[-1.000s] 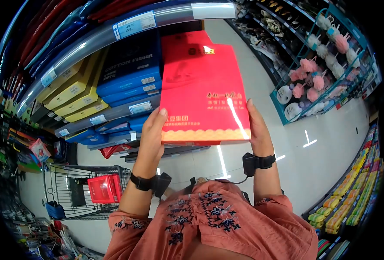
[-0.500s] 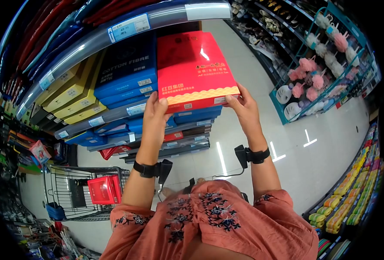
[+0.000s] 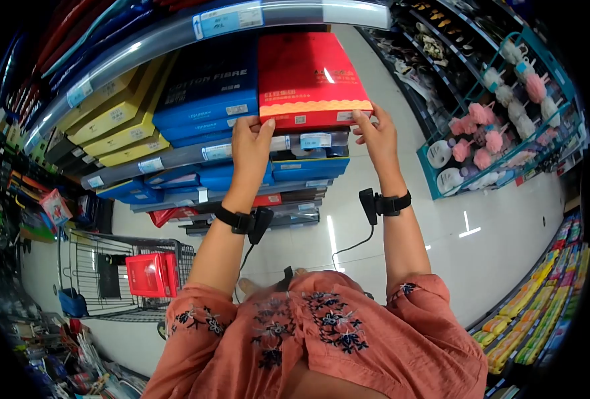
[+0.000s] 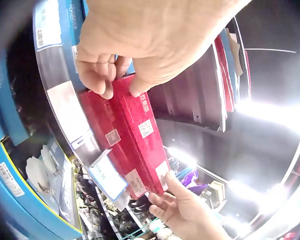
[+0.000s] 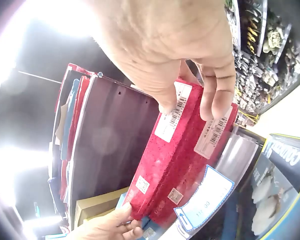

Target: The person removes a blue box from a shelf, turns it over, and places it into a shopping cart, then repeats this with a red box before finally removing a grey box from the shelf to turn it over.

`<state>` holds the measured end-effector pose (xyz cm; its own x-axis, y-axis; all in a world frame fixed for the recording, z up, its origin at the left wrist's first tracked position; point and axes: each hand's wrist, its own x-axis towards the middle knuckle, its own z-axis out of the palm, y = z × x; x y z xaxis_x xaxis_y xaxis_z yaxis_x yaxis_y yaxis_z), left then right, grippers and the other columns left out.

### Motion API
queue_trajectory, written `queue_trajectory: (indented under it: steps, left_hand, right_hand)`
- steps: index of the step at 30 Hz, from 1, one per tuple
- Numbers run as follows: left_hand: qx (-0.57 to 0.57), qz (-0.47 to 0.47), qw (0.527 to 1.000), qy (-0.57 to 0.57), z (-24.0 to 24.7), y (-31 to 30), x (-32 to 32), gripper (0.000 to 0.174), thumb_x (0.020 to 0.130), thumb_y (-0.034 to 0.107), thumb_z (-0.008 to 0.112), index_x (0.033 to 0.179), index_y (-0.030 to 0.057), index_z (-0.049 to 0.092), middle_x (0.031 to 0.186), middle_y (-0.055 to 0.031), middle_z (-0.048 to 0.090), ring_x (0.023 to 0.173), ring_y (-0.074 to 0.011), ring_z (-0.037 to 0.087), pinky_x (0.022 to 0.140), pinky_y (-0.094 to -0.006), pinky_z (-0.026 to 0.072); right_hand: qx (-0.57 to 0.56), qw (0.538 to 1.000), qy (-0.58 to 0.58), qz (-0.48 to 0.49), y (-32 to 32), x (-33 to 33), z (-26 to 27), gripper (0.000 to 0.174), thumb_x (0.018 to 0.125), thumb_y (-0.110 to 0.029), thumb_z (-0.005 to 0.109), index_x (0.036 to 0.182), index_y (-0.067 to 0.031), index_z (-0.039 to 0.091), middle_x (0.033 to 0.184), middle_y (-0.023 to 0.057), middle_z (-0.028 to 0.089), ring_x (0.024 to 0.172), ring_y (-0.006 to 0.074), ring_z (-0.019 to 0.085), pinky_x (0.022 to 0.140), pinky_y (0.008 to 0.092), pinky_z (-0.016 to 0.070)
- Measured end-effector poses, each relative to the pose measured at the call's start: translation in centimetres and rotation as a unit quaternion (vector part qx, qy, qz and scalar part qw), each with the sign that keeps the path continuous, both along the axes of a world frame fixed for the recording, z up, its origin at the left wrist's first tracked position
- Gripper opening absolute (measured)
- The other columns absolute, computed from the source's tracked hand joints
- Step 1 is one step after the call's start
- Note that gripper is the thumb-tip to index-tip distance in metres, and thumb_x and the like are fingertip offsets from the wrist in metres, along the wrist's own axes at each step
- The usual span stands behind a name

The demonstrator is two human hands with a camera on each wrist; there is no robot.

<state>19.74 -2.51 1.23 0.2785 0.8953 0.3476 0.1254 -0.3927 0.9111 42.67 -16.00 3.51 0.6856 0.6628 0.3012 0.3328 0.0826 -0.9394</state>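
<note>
Red box [image 3: 311,76] flat on the shelf, level with the dark blue boxes [image 3: 201,93] touching its 9 o'clock side. Long axis 6 to 12 o'clock, running into the shelf. Short near edge faces out, just above the shelf rail [image 3: 175,159].

Left hand [image 3: 250,143] at the near-left corner, right hand [image 3: 377,136] at the near-right corner. Box at 12 o'clock from both sets of fingers.

Left fingers [image 4: 102,75] curled, pinching the near edge against the thumb. Right fingers [image 5: 217,90] bent onto the same edge with the thumb alongside, gripping it. Neither hand nearer: one per corner, about equal reach.

Depth of the far end: cannot tell, hidden in the shelf's shadow.

Cart [image 3: 95,266] well apart at 7 o'clock, with another red box [image 3: 147,274] inside.
</note>
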Motion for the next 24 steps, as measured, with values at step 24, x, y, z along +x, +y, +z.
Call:
queue_trajectory:
  steps: [24]
  left_hand:
    - [-0.328, 0.459, 0.813, -0.144, -23.0, -4.8, -51.8, 0.033, 0.094, 0.031, 0.063, 0.094, -0.0015, 0.066, 0.075, -0.0073, 0.063, 0.067, -0.016, 0.064, 0.052, -0.0302, 0.0501]
  right_hand:
    - [-0.332, 0.73, 0.086, 0.591, 10.0, -40.0, -10.6, 0.032, 0.1, -0.021, 0.06, 0.122, 0.0018, 0.059, 0.104, 0.0128, 0.07, 0.09, 0.0183, 0.069, 0.076, 0.0294, 0.0551]
